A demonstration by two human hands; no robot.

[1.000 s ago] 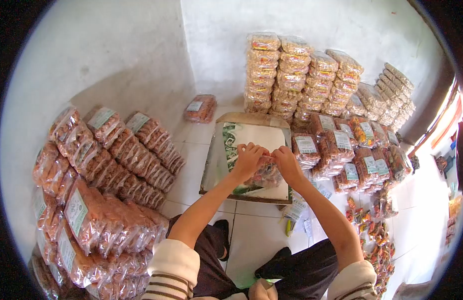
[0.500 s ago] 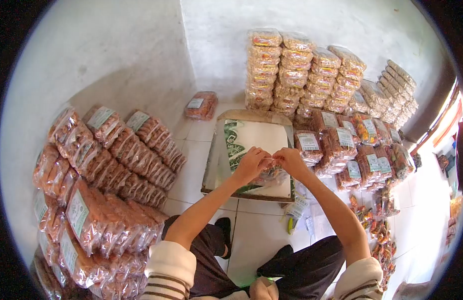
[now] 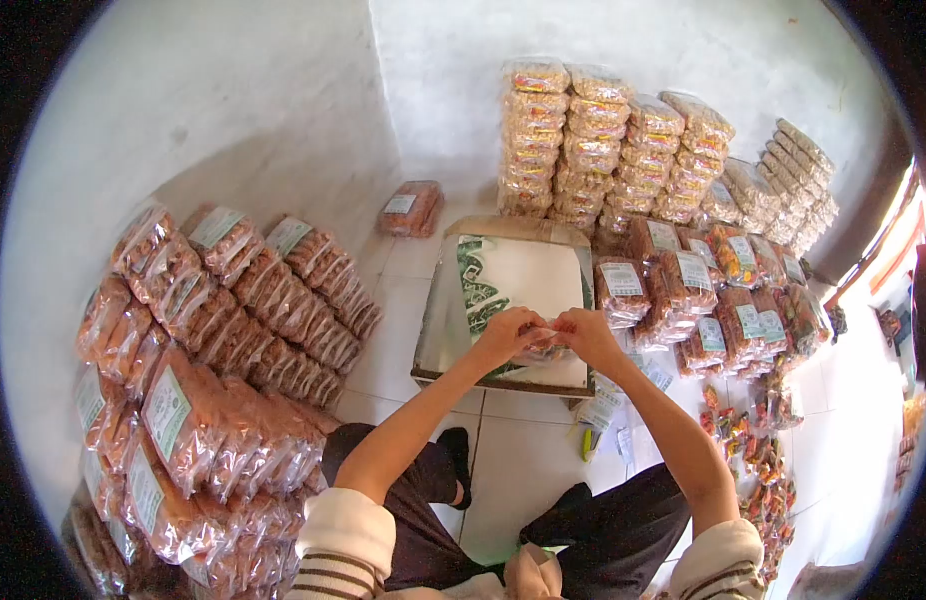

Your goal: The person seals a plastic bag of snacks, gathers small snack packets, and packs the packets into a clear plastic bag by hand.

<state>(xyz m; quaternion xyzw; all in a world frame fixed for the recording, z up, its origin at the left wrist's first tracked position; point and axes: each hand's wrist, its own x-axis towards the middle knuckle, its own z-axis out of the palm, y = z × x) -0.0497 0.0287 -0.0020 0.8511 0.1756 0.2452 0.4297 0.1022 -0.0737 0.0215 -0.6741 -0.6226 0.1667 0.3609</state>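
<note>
Over the front part of a low table (image 3: 438, 345), both my hands meet at a small clear plastic bag (image 3: 545, 349) with reddish contents. My left hand (image 3: 510, 336) pinches the bag's left side, fingers closed. From the right, my right hand (image 3: 586, 337) is closed on its other upper side, close to the left hand. The fingers hide much of the bag, and what exactly is inside cannot be made out. Beneath it, a pale sheet with a green pattern (image 3: 480, 290) covers part of the tabletop.
Stacked bags of reddish-brown snacks (image 3: 213, 400) rise at the left. Pale snack packs (image 3: 533, 140) stand piled against the back wall, and labelled packs (image 3: 683, 280) sit to the right. Small colourful packets (image 3: 753, 470) and a yellow-green cutter (image 3: 589, 443) lie on the tiled floor.
Both hands have come slightly lower in view and nearer the table's front edge, still on the bag. The fingers now cover more of it. The whole view has shifted slightly.
</note>
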